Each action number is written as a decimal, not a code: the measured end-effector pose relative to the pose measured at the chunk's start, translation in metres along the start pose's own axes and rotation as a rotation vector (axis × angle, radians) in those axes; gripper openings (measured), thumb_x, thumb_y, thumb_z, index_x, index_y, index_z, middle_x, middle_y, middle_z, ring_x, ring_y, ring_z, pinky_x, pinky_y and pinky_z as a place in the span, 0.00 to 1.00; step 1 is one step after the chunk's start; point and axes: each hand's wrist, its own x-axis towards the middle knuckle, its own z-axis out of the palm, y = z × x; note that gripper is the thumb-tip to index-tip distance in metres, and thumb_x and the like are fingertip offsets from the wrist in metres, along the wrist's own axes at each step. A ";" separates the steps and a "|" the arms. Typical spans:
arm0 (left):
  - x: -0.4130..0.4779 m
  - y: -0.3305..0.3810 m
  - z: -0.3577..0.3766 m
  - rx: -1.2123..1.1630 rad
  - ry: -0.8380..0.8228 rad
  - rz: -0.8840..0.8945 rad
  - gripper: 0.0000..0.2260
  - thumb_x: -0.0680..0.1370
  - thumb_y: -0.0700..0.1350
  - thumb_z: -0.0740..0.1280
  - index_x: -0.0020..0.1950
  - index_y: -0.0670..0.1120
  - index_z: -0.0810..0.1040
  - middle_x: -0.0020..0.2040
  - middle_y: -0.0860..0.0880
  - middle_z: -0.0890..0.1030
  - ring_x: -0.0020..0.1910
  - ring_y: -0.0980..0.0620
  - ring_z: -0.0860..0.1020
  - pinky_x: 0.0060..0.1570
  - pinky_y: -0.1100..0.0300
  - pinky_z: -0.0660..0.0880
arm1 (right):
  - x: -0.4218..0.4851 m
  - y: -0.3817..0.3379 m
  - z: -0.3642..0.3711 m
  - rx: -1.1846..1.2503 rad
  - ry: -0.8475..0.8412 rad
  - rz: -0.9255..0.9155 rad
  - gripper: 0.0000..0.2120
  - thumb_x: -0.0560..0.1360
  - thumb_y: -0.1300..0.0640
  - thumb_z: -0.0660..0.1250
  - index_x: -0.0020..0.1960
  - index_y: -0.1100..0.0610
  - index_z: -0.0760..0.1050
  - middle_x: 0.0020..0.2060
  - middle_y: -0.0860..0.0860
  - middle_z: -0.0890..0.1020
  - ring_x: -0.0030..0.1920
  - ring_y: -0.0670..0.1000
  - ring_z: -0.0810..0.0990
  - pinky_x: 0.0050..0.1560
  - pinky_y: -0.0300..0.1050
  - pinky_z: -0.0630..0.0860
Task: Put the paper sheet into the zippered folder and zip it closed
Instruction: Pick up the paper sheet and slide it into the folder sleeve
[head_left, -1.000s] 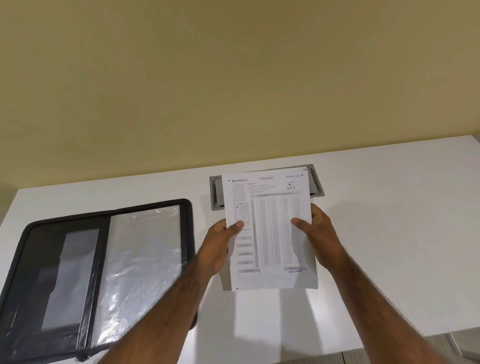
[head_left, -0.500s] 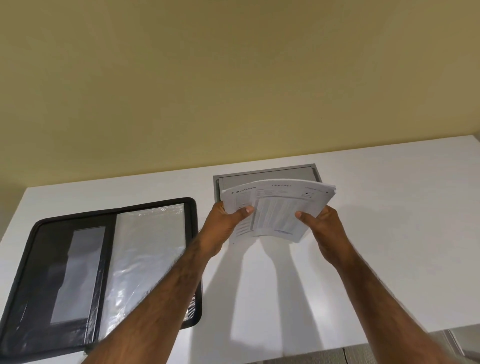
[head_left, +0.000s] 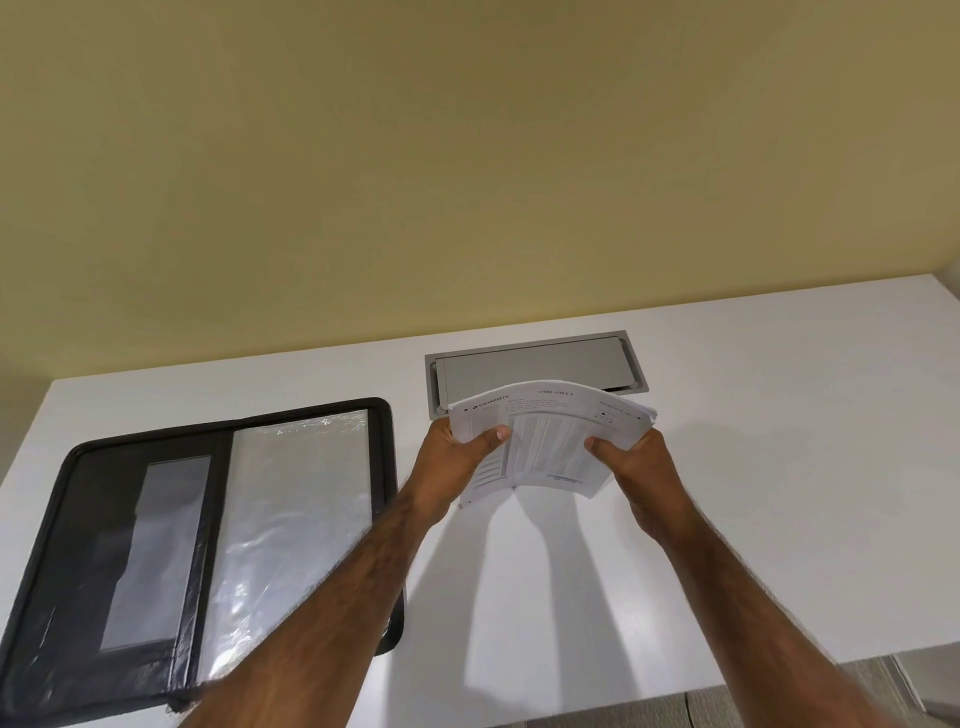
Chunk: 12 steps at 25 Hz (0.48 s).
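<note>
Both hands, the left hand (head_left: 457, 457) and right hand (head_left: 636, 462), grip a bowed paper sheet (head_left: 550, 441) above the white table (head_left: 727, 415), right of the open folder (head_left: 197, 545) lying flat.

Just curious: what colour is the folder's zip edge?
Black, around the open folder; clearest in the head view.

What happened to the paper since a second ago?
Both hands, left hand and right hand, tipped the paper sheet from nearly flat-on to bowed and tilted away, lifting it slightly. The grip stayed. The zippered folder still lies open on the table.
</note>
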 end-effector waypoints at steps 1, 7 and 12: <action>0.000 -0.005 0.001 0.001 0.022 -0.013 0.11 0.76 0.41 0.73 0.57 0.53 0.83 0.55 0.50 0.86 0.56 0.47 0.83 0.56 0.53 0.80 | -0.001 0.003 0.001 -0.002 0.002 0.015 0.17 0.75 0.69 0.68 0.55 0.50 0.79 0.51 0.52 0.85 0.52 0.51 0.83 0.48 0.42 0.77; 0.000 -0.018 0.003 -0.004 0.089 -0.051 0.11 0.77 0.41 0.73 0.58 0.51 0.82 0.56 0.48 0.86 0.57 0.46 0.83 0.62 0.47 0.78 | -0.003 0.013 0.006 -0.036 0.056 0.078 0.14 0.76 0.69 0.67 0.58 0.55 0.78 0.51 0.54 0.85 0.52 0.55 0.83 0.45 0.41 0.78; -0.001 -0.026 0.001 -0.005 0.086 -0.062 0.14 0.76 0.42 0.74 0.62 0.50 0.81 0.58 0.49 0.85 0.58 0.47 0.82 0.62 0.48 0.78 | -0.005 0.010 0.010 -0.066 0.059 0.080 0.16 0.75 0.70 0.66 0.57 0.53 0.77 0.49 0.51 0.84 0.48 0.50 0.82 0.41 0.37 0.77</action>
